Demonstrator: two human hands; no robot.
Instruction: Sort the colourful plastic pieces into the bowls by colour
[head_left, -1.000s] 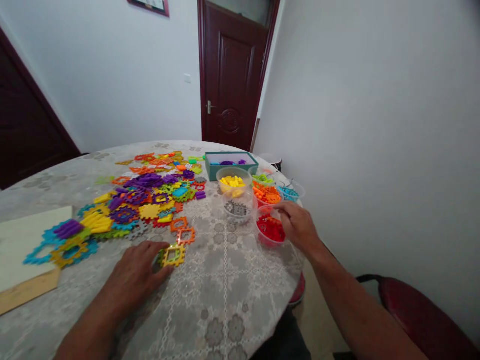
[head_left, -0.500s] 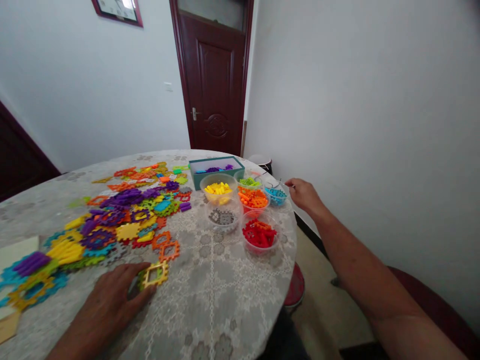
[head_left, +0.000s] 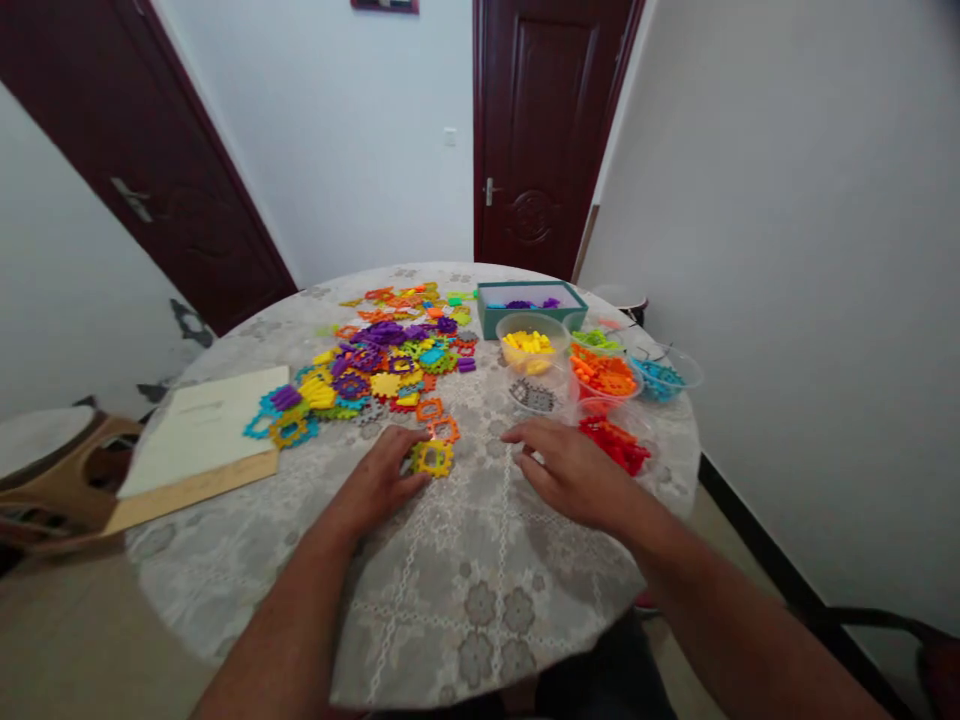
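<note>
My left hand (head_left: 384,477) rests on the tablecloth, with thumb and index finger closed around the edges of a yellow square gear-edged piece (head_left: 433,459) that has a hole in its middle. Just beyond it lie orange gear-edged frames (head_left: 444,428). My right hand (head_left: 566,468) hovers over the table with its fingers loosely apart, and nothing shows in them. Close by that hand is a clear bowl of red pieces (head_left: 615,446), partly hidden behind it. A clear bowl of grey pieces (head_left: 532,395) sits just past its fingertips.
A mixed heap of colourful gear pieces (head_left: 386,384) spreads over the table's left and back. Bowls hold yellow pieces (head_left: 529,345), orange pieces (head_left: 604,372), green pieces (head_left: 598,340) and blue pieces (head_left: 660,378). A green-edged box (head_left: 491,318) stands behind them. At left lies an open carton (head_left: 214,420).
My right hand has come from the blue pieces' bowl at the table's right edge to the middle. The view has turned left. My left hand keeps the yellow piece.
</note>
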